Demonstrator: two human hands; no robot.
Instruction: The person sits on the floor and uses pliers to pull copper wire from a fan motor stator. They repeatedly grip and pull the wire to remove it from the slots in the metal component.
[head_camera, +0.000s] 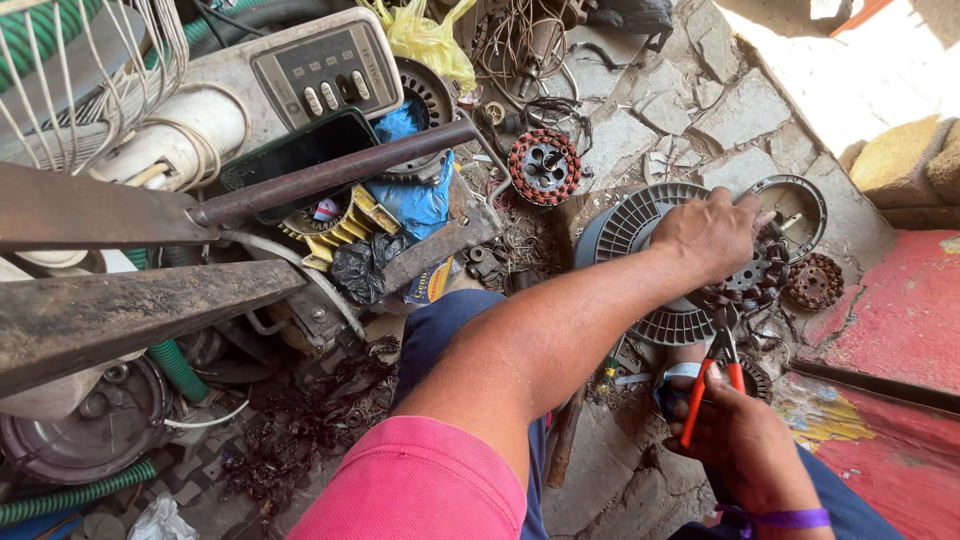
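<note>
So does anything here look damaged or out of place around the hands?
Yes. The stator under the left hand has its dark winding wire pulled loose in a tangle, where the red-handled pliers in the right hand bite. More stripped wire litters the floor.

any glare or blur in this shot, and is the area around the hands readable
Head view: the top right corner is blown out by sunlight; the left hand on the ribbed motor housing and the right hand with red-handled pliers sit in even shade, fairly sharp; wide-lens bending shows at the edges.
</note>
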